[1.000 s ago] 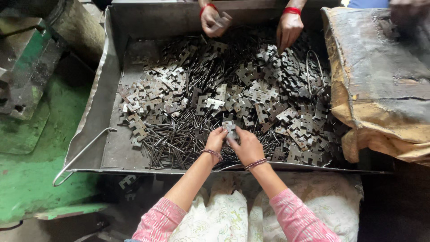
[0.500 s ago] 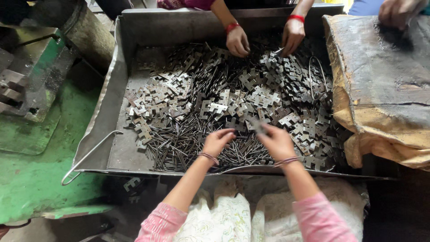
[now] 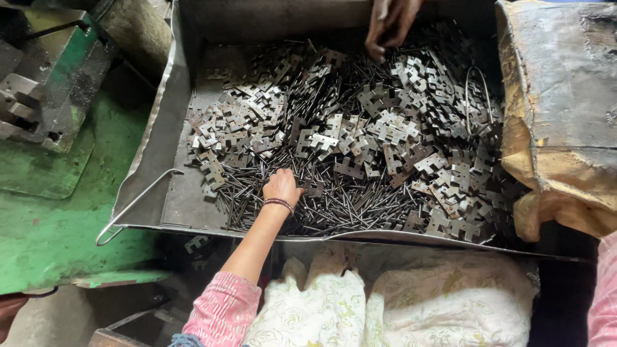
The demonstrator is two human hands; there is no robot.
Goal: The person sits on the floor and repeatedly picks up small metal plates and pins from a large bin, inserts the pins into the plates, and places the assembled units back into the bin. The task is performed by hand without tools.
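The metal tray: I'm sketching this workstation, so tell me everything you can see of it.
The metal tray is a large, shallow bin of dull grey sheet metal with sloped walls and a bent wire handle at its near left corner. It holds heaps of notched flat metal plates and thin metal pins. The left hand rests among the pins; another person's hand reaches in at the far side.
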